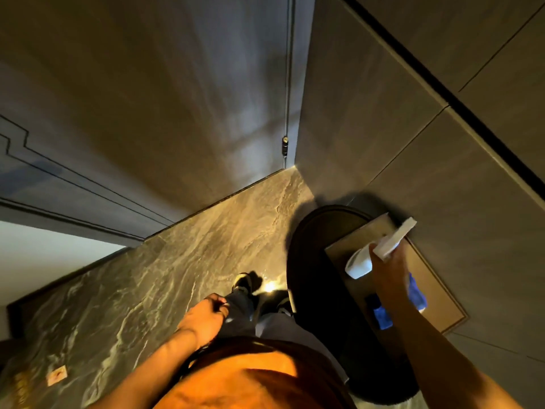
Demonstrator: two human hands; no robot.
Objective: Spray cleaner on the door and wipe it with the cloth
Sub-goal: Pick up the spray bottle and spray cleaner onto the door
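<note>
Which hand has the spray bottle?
The right hand, raised over the small table, grips the white spray bottle. The left hand holds nothing, resting by the thigh.

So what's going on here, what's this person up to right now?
A person stands by a dark door, looking down. Their right hand holds a white spray bottle above a tan board on a dark oval table. A blue cloth lies on that board. The left hand hangs empty by the thigh. No wiping is under way.
</note>
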